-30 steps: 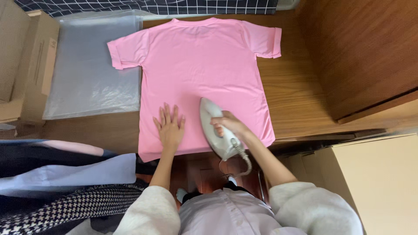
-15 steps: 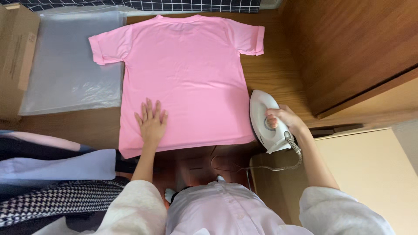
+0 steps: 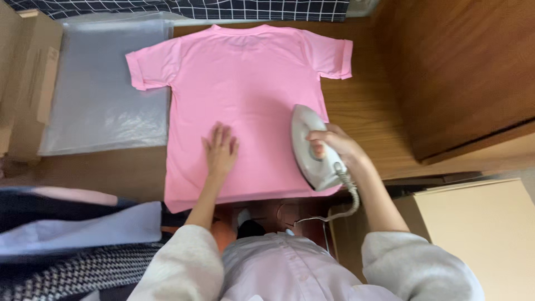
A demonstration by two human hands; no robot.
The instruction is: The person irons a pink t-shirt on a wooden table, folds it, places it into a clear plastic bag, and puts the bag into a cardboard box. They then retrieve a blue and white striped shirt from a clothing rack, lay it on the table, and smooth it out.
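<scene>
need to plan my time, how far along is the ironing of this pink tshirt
Done: the pink t-shirt lies spread flat, front up, on the wooden table. In hand: the right hand grips the white iron on the shirt's lower right side, while the left hand presses flat on the lower middle. Left: the sleeves and upper part show no iron on them; how smooth they are is hard to tell.

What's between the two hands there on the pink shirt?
In the head view, only bare pink T-shirt lies between the left hand and the right hand gripping the iron.
</scene>
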